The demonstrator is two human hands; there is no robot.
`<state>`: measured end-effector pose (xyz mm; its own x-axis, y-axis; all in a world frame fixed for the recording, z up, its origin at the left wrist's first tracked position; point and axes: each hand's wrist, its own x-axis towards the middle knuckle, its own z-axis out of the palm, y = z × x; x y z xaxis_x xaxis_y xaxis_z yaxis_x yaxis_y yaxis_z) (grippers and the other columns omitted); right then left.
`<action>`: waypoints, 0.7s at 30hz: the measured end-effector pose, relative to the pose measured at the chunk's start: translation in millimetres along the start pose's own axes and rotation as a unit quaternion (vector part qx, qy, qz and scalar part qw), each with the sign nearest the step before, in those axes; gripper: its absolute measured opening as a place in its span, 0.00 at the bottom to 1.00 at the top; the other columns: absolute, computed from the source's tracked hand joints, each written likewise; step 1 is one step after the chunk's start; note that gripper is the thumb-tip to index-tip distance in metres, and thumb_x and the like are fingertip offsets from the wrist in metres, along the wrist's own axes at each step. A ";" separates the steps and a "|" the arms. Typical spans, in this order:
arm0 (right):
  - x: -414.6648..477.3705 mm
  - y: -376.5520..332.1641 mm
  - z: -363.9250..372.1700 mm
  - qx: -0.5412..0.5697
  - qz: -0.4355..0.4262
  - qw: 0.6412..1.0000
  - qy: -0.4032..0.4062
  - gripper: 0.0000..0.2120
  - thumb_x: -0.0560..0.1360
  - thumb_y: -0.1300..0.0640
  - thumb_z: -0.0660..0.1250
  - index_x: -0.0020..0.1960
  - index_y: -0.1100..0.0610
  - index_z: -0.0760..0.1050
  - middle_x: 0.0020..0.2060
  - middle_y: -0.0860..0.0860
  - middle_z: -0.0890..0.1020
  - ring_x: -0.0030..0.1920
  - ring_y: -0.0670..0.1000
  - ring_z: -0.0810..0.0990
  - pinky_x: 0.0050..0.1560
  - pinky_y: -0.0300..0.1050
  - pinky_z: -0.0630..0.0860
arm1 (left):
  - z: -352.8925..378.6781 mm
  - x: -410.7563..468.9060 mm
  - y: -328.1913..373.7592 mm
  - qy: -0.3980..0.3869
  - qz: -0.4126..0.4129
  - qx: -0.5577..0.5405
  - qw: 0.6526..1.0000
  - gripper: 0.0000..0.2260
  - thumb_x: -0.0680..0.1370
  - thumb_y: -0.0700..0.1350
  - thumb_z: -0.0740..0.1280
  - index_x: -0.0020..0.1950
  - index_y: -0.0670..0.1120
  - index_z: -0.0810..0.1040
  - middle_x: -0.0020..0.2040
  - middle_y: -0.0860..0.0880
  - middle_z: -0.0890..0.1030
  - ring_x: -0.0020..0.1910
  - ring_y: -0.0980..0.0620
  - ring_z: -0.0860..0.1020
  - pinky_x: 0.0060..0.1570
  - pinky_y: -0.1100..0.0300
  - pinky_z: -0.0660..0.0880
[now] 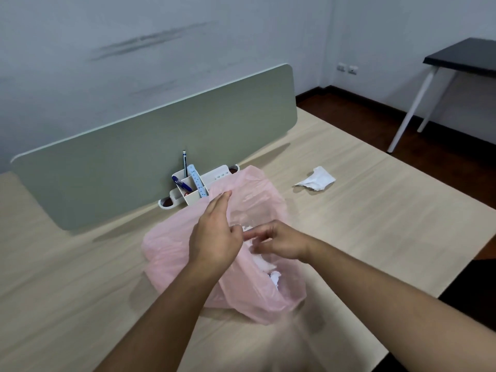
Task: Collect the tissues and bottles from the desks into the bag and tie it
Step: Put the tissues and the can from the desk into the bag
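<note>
- Blurred by motion over the middle of the pink bag: fingertips of the right hand; no telling whether pinching the film or merely brushing it.
- Partly hidden behind the bag's far edge: a white desk organiser with pens and a ruler.
- Seen only dimly through the bag's plastic: white tissues inside, toward its near end, just below the right hand's knuckles.
- Lying crumpled on the pale desk, directly beneath both hands: the bag itself.
- Beyond and to the right of the bag, well apart from all fingers: one crumpled tissue, flat on the desk.
- Above the bag's middle: left hand, four fingers straight and close together, tips over the bag's far edge near the organiser, thumb bent in toward the other hand, nothing clearly gripped.
- Just beside that thumb: right fingers loosely curled, narrow gap between them; hold on the bag impossible to confirm.
</note>
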<state>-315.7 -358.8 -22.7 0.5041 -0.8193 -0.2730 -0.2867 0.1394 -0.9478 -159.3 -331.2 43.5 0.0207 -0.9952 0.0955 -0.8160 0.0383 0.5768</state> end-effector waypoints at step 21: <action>85.6 104.0 -154.4 -0.430 0.205 0.835 0.274 0.18 0.78 0.52 0.55 0.67 0.50 0.69 0.68 0.56 0.68 0.66 0.64 0.66 0.64 0.53 0.67 | 29.1 19.6 -3.4 0.007 0.012 -0.004 1.000 0.31 0.72 0.37 0.63 0.74 0.52 0.62 0.73 0.56 0.66 0.70 0.56 0.66 0.63 0.63 0.63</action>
<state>-428.1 -500.4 -119.2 -0.1623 -0.9651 -0.2054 -0.9419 0.2136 -0.2591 -172.9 -353.5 19.8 0.0095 -0.9928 0.1195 -0.8115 0.0622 0.5810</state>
